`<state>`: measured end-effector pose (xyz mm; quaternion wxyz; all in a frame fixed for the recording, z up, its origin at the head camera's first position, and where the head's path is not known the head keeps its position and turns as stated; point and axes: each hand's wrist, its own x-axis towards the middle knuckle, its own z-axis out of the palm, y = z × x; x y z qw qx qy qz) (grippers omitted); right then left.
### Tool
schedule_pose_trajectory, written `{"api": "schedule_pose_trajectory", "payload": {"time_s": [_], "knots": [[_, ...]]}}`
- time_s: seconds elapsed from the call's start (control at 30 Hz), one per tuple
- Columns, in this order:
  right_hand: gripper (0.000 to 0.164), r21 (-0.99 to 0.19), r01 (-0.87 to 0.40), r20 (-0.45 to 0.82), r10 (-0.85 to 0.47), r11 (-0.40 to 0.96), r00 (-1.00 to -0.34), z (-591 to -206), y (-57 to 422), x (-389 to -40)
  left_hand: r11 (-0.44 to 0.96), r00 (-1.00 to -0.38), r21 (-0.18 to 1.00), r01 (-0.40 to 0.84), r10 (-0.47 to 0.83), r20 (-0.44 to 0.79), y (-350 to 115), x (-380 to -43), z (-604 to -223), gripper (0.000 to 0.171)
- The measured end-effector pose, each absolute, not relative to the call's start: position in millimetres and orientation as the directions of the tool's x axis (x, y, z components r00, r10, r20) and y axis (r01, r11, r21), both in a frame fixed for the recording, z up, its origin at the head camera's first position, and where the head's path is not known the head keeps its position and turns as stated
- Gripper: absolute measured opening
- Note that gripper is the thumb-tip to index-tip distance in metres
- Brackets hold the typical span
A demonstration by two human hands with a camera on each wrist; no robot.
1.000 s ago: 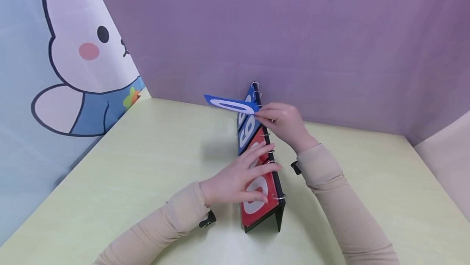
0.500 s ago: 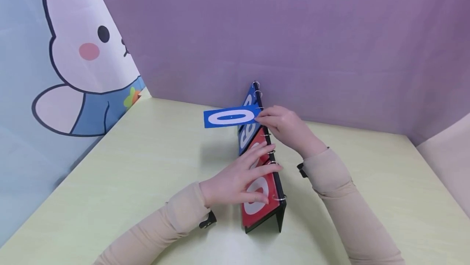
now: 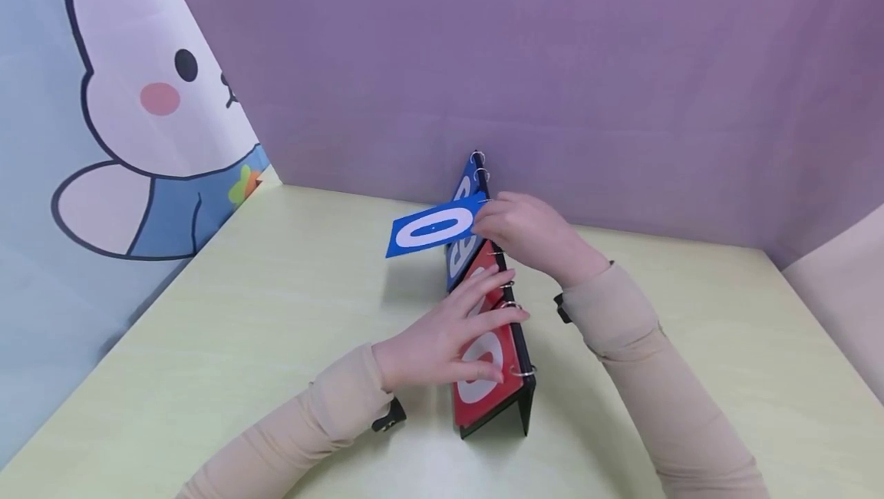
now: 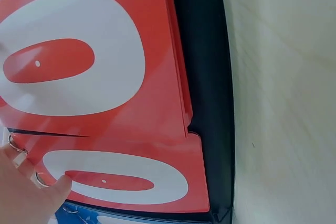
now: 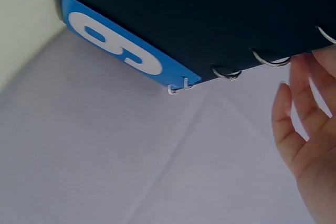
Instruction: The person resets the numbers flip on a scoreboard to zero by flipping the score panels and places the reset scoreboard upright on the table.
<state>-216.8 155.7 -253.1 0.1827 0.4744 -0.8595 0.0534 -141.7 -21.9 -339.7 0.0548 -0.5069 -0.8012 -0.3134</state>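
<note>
A tabletop flip scoreboard stands like a tent, with red and blue number cards hung on rings along its ridge. My right hand pinches a blue card showing 0 near its ringed end; that card sticks out to the left, tilted, its free end in the air. Other blue cards lie below, partly hidden. My left hand rests with spread fingers across the red cards and the ridge. The left wrist view has two red 0 cards, one larger.
In the right wrist view, a blue numbered card hangs over the scoreboard's rear side. Behind the pale table rises a purple cloth. A cartoon-printed cloth hangs at the left.
The blue 0 card has turned from nearly edge-on to face up, and its free end has dropped. My right hand has shifted slightly with it; the left has stayed in place.
</note>
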Motion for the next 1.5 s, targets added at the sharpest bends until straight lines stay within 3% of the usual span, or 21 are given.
{"api": "schedule_pose_trajectory", "payload": {"time_s": [0.3,0.47,0.9,1.07,1.23,1.37,1.5], "knots": [[0.006,0.022,-0.783,0.229,-0.766,0.622,-0.601,-243.8,142.4,-222.2,0.257,-0.418,0.369,0.893,0.778,0.469,-22.3,-143.6,-341.4,0.067],[0.007,0.012,-0.784,0.169,-0.774,0.620,-0.610,-242.6,140.7,-227.0,0.245,-0.412,0.372,0.895,0.774,0.481,-22.4,-143.3,-340.8,0.066],[0.016,-0.380,-0.662,0.102,-0.682,0.646,-0.724,-253.3,154.5,-234.0,0.239,-0.386,0.333,0.912,0.771,0.506,-24.2,-142.0,-338.9,0.063],[0.024,-0.650,-0.490,0.091,-0.581,0.581,-0.809,-263.9,166.8,-242.5,0.243,-0.385,0.326,0.914,0.775,0.502,-25.1,-140.5,-336.5,0.064],[0.033,-0.927,-0.196,0.069,-0.367,0.321,-0.927,-283.3,182.5,-261.1,0.241,-0.388,0.334,0.911,0.776,0.497,-25.4,-139.1,-335.4,0.065],[0.041,-0.997,0.036,-0.054,-0.274,0.069,-0.960,-303.1,190.9,-274.1,0.238,-0.387,0.337,0.911,0.774,0.501,-25.3,-138.5,-335.9,0.065],[0.052,-0.970,0.242,-0.226,-0.293,-0.017,-0.929,-322.5,195.1,-284.0,0.245,-0.399,0.347,0.905,0.771,0.496,-26.6,-137.8,-335.1,0.065]]}}
